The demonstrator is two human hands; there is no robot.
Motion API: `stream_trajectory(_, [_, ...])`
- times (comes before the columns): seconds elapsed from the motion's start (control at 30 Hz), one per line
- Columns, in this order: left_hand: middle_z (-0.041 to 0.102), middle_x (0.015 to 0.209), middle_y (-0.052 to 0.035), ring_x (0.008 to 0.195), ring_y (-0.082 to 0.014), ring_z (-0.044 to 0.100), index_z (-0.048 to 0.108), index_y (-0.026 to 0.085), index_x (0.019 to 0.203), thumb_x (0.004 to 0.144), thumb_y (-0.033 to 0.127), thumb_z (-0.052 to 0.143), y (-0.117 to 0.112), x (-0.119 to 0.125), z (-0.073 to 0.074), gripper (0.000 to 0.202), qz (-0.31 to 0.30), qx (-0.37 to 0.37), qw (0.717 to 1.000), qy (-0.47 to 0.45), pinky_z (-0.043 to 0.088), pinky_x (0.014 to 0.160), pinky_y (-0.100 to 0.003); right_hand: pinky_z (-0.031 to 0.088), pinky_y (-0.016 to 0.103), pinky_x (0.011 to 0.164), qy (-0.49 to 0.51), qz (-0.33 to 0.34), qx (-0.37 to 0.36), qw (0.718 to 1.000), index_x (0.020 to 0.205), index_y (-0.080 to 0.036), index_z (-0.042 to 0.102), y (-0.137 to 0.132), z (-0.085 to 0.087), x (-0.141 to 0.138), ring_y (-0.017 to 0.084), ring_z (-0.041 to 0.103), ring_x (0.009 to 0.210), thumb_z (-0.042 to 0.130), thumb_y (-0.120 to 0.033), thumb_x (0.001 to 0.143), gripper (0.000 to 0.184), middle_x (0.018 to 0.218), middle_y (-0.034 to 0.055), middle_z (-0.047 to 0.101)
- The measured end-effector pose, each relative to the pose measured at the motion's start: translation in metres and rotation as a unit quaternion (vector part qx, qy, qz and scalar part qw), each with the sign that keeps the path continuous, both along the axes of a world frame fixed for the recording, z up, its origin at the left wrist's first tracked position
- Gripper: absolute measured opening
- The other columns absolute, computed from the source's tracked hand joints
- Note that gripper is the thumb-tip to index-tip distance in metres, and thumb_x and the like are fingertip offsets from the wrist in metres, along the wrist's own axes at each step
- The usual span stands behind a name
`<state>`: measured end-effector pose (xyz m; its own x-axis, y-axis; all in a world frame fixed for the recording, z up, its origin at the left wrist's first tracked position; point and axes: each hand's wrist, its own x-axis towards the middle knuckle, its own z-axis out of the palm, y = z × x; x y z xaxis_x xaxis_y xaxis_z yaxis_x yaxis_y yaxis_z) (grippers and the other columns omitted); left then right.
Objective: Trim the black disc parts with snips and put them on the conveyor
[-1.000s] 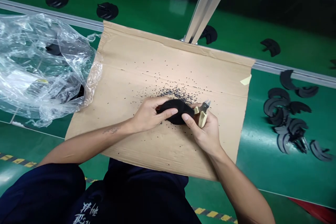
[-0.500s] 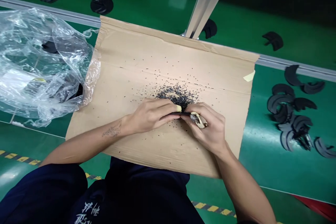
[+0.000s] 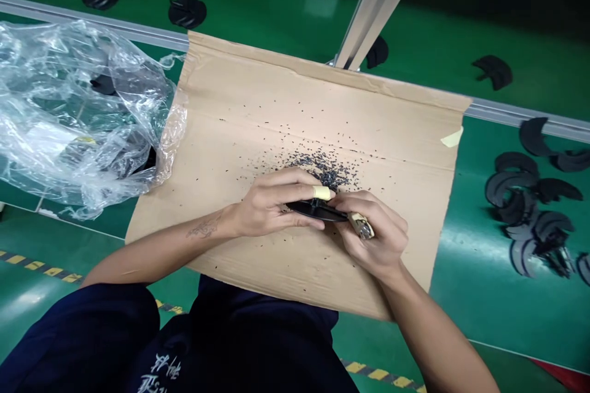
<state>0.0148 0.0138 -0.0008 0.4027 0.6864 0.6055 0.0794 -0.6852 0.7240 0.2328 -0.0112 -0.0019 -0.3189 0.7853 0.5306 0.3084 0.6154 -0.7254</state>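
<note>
My left hand [image 3: 271, 202] pinches a flat black plastic part [image 3: 318, 210], seen almost edge-on, over a sheet of brown cardboard [image 3: 258, 104]. A yellowish cot covers one left fingertip. My right hand [image 3: 380, 236] is closed round a small cutter with cream handles [image 3: 361, 225], whose tip meets the black part's right end. Just beyond the hands lies a heap of tiny black trimmings [image 3: 320, 166] on the cardboard.
A crumpled clear plastic bag [image 3: 78, 116] with dark parts inside lies at left. Several black curved parts [image 3: 530, 202] are piled on the green surface at right. More black parts [image 3: 187, 11] sit beyond a metal rail [image 3: 92, 24]. A slanted metal post [image 3: 378, 6] rises behind the cardboard.
The black part has turned from broad face up to nearly edge-on between my hands. The cutter, whose jaws pointed up a second ago, now lies lower against the part.
</note>
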Motion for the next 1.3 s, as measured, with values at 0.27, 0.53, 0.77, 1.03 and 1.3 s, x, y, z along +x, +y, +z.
stream_trajectory(0.27, [0.075,0.106,-0.0107,0.093,-0.0144,0.071,0.066,0.018,0.126,0.095,0.028,0.073,-0.0004,0.0008,-0.0012,0.034,0.003,0.000,1.000,-0.002,0.060,0.077,-0.027,0.063,0.036,0.070,-0.005,-0.019,0.029,0.999,0.106,-0.025,0.066,-0.0001,-0.0032,-0.0006,0.020,0.073,0.079,0.072,-0.011,0.086,0.025,0.092,0.0056,0.075])
stream_trajectory(0.53, [0.076,0.108,-0.0110,0.098,-0.0174,0.073,0.063,0.021,0.132,0.102,0.031,0.062,-0.0004,0.0010,-0.0068,0.031,0.020,0.036,0.999,0.004,0.061,0.082,-0.033,0.062,0.034,0.071,-0.018,-0.029,0.019,0.999,0.106,-0.026,0.067,-0.0015,-0.0031,-0.0015,0.020,0.074,0.083,0.068,-0.008,0.087,0.026,0.093,0.0049,0.076])
stream_trajectory(0.77, [0.078,0.105,-0.0085,0.094,-0.0157,0.075,0.068,0.023,0.123,0.100,0.029,0.066,-0.0013,-0.0017,0.0005,0.023,0.015,0.022,0.999,0.028,0.062,0.080,-0.032,0.061,0.032,0.071,-0.022,-0.010,0.009,1.000,0.104,-0.025,0.067,-0.0016,0.0006,-0.0003,0.019,0.073,0.083,0.072,-0.008,0.084,0.026,0.093,0.0050,0.075])
stream_trajectory(1.03, [0.079,0.101,-0.0105,0.091,-0.0165,0.076,0.070,0.019,0.123,0.095,0.025,0.073,-0.0019,-0.0003,-0.0017,0.029,0.013,0.024,1.000,-0.009,0.063,0.082,-0.032,0.061,0.033,0.071,-0.028,-0.014,0.013,0.999,0.104,-0.026,0.067,-0.0003,0.0017,-0.0009,0.020,0.074,0.082,0.069,-0.010,0.086,0.024,0.092,0.0043,0.076])
stream_trajectory(1.3, [0.080,0.106,-0.0088,0.097,-0.0170,0.077,0.067,0.022,0.129,0.101,0.025,0.064,-0.0011,0.0005,-0.0041,0.028,0.023,0.057,0.998,-0.006,0.064,0.084,-0.035,0.061,0.032,0.072,-0.036,-0.004,0.024,0.999,0.105,-0.025,0.064,-0.0009,0.0024,0.0004,0.019,0.073,0.083,0.069,-0.006,0.085,0.028,0.094,0.0053,0.075])
